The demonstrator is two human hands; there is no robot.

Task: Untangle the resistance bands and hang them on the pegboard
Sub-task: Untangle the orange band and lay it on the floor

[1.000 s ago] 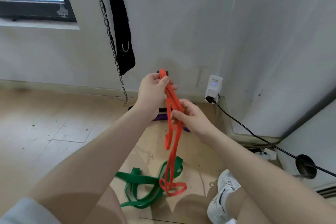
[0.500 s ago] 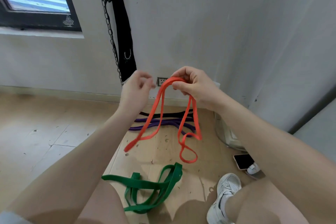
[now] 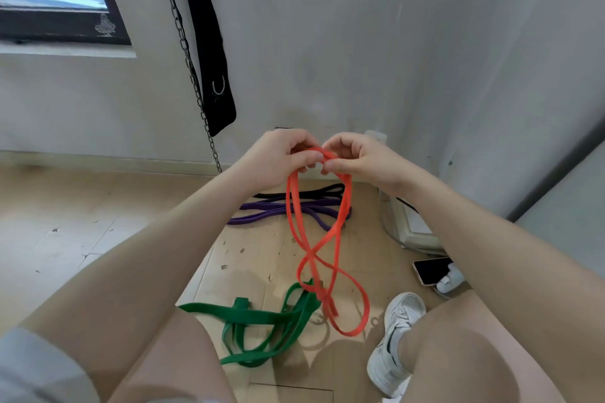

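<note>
Both hands meet at frame centre, holding the orange band (image 3: 296,206) by its top. Left hand (image 3: 278,157) has fingers curled, thumb pinching the band against them; right hand (image 3: 353,157) has fingers curled too, thumb and forefinger pinching the same top bend, hands touching. The orange band hangs down toward 6 o'clock in crossed loops, the lowest loop over the floor (image 3: 82,239). The green band (image 3: 262,321) lies in a tangle on the floor at 6 o'clock from the hands, its upper end touching or overlapping the orange loops, can't tell which. Purple band (image 3: 278,209) and black band (image 3: 294,195) lie on the floor near the wall, behind the orange one. Phone (image 3: 432,270) at 4 o'clock, white shoe (image 3: 396,337) at 5 o'clock.
</note>
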